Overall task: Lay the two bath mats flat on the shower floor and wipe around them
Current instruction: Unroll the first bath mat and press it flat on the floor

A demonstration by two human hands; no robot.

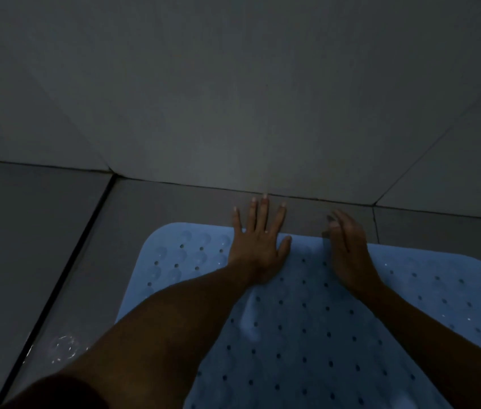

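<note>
One blue bath mat [307, 320] shows in the dim head view, spread on the grey tiled shower floor [41, 246] with its far edge running close to the foot of the grey tiled wall [233, 98]; a second mat cannot be made out. Small round holes dot the mat, and pale suction cups show near its far left corner. Near the mat's middle its surface rises in a soft pale ridge, so it is not fully flat there. Two bare forearms reach across the mat from the near side. On the mat's far edge the left hand [258, 246] lies palm down with fingers spread, the palm pressing the mat and the fingertips reaching past the edge onto the floor, almost to the wall; it grips nothing. Also at the mat's far edge, off to the right, the right hand [348, 249] is turned on its side with fingers curled at the rim; whether it pinches the mat or merely rests there I cannot tell. Left of the mat's near corner, a clear round suction-cup-like thing [65, 348] lies on the floor.
</note>
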